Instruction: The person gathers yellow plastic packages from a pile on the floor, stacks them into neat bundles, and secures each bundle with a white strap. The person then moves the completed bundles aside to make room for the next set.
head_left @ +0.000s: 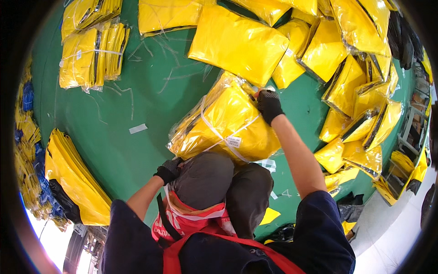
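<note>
A bundle of folded yellow items in clear plastic (pixel 228 118) rests tilted against my knees, crossed by white straps (pixel 211 124). My right hand (pixel 269 104), in a dark patterned glove, is closed at the bundle's upper right edge; its fingertips are partly hidden. Down by the bundle's lower left corner, beside my knee, my left hand (pixel 168 171) is closed, also gloved. One white strap runs toward it, and a pale strip hangs below. A white label (pixel 234 141) shows on the bundle's near face.
Yellow plastic-wrapped packages (pixel 353 86) lie heaped at the right. A large yellow package (pixel 239 43) lies just beyond the bundle. Strapped stacks (pixel 93 55) stand at the far left, and a folded yellow pile (pixel 73 178) nearer. Loose strap pieces (pixel 132 102) litter the green floor (pixel 137 150).
</note>
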A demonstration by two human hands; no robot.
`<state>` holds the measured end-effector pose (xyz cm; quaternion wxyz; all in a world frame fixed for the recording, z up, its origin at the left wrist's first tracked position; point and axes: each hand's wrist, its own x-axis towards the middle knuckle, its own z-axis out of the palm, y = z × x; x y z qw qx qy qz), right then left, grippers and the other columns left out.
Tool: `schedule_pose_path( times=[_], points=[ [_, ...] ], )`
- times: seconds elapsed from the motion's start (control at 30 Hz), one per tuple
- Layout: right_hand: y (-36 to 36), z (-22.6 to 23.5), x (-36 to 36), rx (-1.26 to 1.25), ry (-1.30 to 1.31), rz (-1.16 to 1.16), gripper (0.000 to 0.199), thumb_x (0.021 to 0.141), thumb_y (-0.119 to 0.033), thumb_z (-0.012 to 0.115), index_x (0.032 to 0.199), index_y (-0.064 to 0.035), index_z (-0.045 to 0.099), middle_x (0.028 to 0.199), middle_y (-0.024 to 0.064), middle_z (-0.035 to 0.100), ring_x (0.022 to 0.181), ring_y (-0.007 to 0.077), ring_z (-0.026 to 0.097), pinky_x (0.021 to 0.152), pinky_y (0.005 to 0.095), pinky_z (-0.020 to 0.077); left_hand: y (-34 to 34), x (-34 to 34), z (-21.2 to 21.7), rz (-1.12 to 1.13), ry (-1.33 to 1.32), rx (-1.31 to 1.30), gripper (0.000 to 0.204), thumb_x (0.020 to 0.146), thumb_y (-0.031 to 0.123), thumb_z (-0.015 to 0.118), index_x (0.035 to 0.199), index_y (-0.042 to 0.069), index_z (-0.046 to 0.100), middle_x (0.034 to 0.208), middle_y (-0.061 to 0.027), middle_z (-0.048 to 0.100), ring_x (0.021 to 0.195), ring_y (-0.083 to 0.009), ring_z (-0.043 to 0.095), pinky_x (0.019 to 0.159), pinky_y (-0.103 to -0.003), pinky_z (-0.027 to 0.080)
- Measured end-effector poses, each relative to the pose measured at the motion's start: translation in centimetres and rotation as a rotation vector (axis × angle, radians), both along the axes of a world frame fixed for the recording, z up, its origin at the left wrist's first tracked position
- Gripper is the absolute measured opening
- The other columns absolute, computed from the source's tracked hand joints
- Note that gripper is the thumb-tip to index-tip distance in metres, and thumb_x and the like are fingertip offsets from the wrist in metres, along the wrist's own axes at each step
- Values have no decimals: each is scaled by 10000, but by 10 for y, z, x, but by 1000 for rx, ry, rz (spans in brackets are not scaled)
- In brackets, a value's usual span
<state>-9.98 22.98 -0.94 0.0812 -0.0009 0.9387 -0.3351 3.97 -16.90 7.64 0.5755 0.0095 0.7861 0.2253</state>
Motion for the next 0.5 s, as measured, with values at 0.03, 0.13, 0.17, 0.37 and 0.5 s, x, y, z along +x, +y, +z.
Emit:
schedule_pose_path(
  times=[0.03,0.13,0.17,0.37,0.5],
  points=[
    [-21,20,-10,-569,-445,-645,150,797,-153,526,689,-67,586,635,38,533,539,158,479,486,293,384,3,4,0,12,-75,-61,260,879,257,448,984,45,557,972,-189,605,924,-410,545,756,-453,440],
    [-22,27,-21,-448,-444,-909,217,799,-204,508,640,-71,571,616,50,533,558,190,500,494,335,398,-5,47,-4,147,152,48,262,862,220,453,1040,63,562,1052,-189,581,944,-399,545,797,-451,449],
    [-10,7,-18,-187,-376,-680,258,827,-224,469,705,-43,607,700,134,580,644,282,543,583,383,429,-5,42,-9,65,81,23,287,840,206,465,1075,71,562,1135,-189,544,975,-383,543,827,-448,449],
    [-3,-34,-45,245,-525,-392,370,852,-324,426,833,-23,640,843,240,610,813,412,572,722,455,453,-8,59,-47,92,-5,-45,275,807,263,482,973,96,625,944,-186,618,886,-379,569,796,-441,455],
    [14,-107,-37,199,-480,-208,384,870,-351,423,816,-26,622,814,241,605,796,412,570,674,456,446,-10,71,-77,17,146,109,219,767,218,517,856,63,645,816,-193,613,746,-373,586,669,-455,465]
  ],
)
